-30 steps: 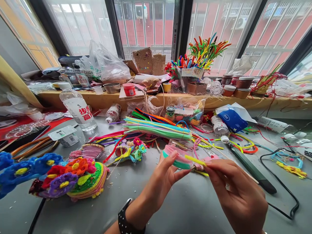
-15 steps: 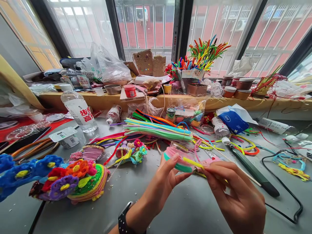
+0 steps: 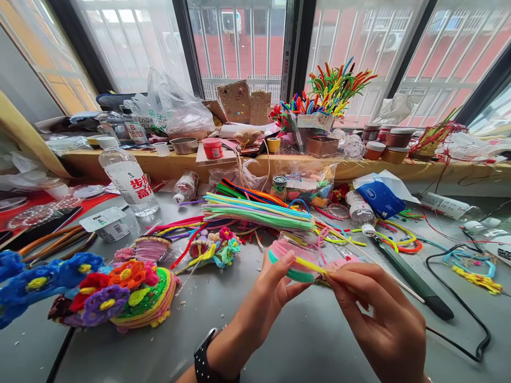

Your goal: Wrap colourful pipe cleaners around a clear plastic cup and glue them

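Observation:
My left hand (image 3: 261, 300) grips a small round piece (image 3: 300, 276) wound in pink and teal pipe cleaner, the thumb pressed on its top edge. A yellow pipe cleaner (image 3: 309, 265) runs across the front of the piece from the left thumb to my right hand (image 3: 381, 314). The right fingertips pinch its other end. How far the strip goes on behind the right fingers is hidden. Just beyond the hands lies a bundle of pastel pipe cleaners (image 3: 259, 213). To the left sits a wrapped round piece with fuzzy flowers (image 3: 149, 300).
A green-handled tool (image 3: 415, 279) with a black cord (image 3: 485, 330) lies at right. A water bottle (image 3: 130, 178) stands at the left. Small flower crafts (image 3: 217, 249) lie mid-table. Jars and a box of colourful stems (image 3: 319, 122) line the sill.
My right hand has shifted slightly left, toward the left hand, with the yellow pipe cleaner in its fingertips. My left hand stays almost in place, holding the round piece.

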Demonstrator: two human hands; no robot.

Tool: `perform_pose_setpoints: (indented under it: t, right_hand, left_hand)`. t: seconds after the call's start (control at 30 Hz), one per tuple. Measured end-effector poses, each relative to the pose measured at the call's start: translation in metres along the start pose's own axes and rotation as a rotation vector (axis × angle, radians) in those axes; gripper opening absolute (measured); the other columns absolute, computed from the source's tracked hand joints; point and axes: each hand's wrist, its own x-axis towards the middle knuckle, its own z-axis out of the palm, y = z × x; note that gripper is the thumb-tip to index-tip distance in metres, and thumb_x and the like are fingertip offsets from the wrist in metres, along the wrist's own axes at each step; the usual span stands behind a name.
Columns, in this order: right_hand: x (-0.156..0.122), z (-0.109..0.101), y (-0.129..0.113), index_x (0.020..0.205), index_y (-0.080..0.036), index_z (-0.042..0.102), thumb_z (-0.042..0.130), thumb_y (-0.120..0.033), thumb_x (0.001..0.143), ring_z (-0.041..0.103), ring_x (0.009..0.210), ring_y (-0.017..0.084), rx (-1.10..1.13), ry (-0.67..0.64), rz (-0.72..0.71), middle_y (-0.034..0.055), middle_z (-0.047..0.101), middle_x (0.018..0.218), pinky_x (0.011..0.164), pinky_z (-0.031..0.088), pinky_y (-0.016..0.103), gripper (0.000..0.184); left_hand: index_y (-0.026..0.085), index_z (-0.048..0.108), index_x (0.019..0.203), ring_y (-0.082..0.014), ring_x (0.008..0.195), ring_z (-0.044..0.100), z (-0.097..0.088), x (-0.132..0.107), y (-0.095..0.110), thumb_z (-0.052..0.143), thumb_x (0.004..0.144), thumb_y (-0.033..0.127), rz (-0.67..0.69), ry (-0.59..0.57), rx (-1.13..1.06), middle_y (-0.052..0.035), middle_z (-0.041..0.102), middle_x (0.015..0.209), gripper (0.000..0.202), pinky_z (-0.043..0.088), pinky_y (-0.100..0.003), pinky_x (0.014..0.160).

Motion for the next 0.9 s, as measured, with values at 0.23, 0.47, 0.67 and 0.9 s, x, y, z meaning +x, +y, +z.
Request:
perform_pose_setpoints:
  t: [0.23, 0.47, 0.67, 0.9]
  right_hand:
    - [-0.0003, -0.0014, 0.0005, 0.092, -0.023, 0.063, 0.057, -0.005, 0.078, 0.063, 0.065, 0.013, -0.007, -0.02, -0.011, 0.0023, 0.063, 0.077, 0.053, 0.052, 0.022, 0.023]
    - [-0.0002, -0.0012, 0.0009, 0.092, -0.023, 0.064, 0.057, -0.005, 0.077, 0.063, 0.068, 0.013, -0.033, -0.009, -0.027, 0.0017, 0.063, 0.079, 0.058, 0.052, 0.023, 0.024]
    - [-0.0003, -0.0012, 0.0005, 0.093, -0.021, 0.062, 0.057, -0.004, 0.078, 0.062, 0.069, 0.012, -0.041, -0.016, -0.05, 0.002, 0.061, 0.079, 0.061, 0.052, 0.022, 0.023]
    - [-0.0037, -0.0018, 0.0016, 0.095, -0.021, 0.063, 0.056, -0.003, 0.078, 0.062, 0.073, 0.013, -0.056, -0.027, -0.041, 0.0026, 0.06, 0.083, 0.066, 0.052, 0.023, 0.025]
  left_hand:
    - [0.017, 0.065, 0.1, -0.0256, 0.121, 0.046, -0.0023, -0.0002, 0.0012, 0.048, 0.087, 0.032, -0.007, -0.011, 0.033, -0.0087, 0.065, 0.107, 0.026, 0.039, -0.041, 0.097]
    - [0.024, 0.056, 0.117, -0.0262, 0.117, 0.05, -0.0041, -0.003, 0.0005, 0.056, 0.081, 0.028, -0.001, 0.031, 0.027, -0.0052, 0.062, 0.118, 0.036, 0.04, -0.041, 0.097]
    - [0.023, 0.057, 0.117, -0.0259, 0.115, 0.051, -0.0045, -0.0033, 0.0003, 0.055, 0.082, 0.027, -0.001, 0.037, 0.05, -0.0053, 0.061, 0.118, 0.036, 0.04, -0.04, 0.095]
    - [0.022, 0.06, 0.111, -0.026, 0.114, 0.051, -0.004, -0.0032, 0.0005, 0.055, 0.081, 0.028, -0.004, 0.035, 0.064, -0.0056, 0.063, 0.115, 0.032, 0.04, -0.04, 0.095]
